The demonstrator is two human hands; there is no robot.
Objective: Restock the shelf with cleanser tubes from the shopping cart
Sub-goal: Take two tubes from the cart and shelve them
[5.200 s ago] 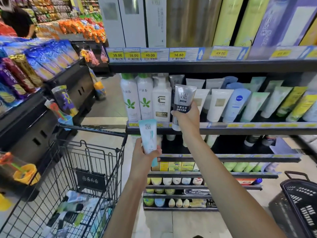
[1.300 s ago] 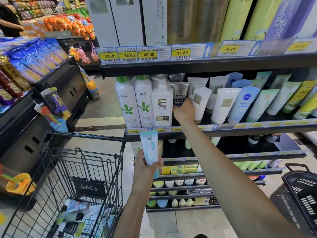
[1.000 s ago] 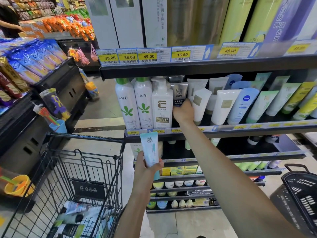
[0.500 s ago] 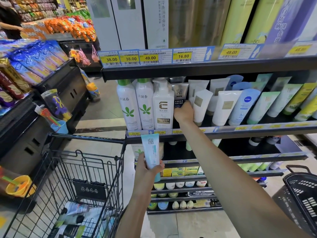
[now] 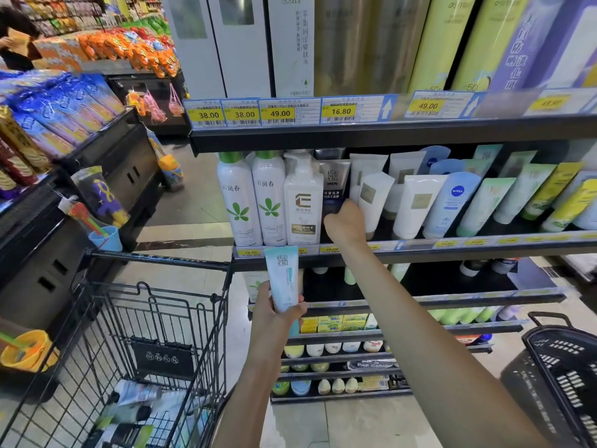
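Black basket (image 5: 563, 376) lower right, snack packets (image 5: 61, 108) left, yellow price tags (image 5: 279, 113)

Cart (image 5: 181, 321) black wire metal; tubes (image 5: 416, 210) smooth, probably plastic; shelf (image 5: 452, 132) dark, matt.

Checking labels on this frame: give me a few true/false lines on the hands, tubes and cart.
1. The left hand holds a light blue tube. True.
2. The right hand is down in the cart. False: it is up at the shelf, on the grey MEN tube.
3. The MEN tube stands between a white pump bottle and a white tube. True.
4. The cart is empty. False: tubes lie in its bottom.
5. The blue tube is already on the shelf. False: it is held below the shelf edge.
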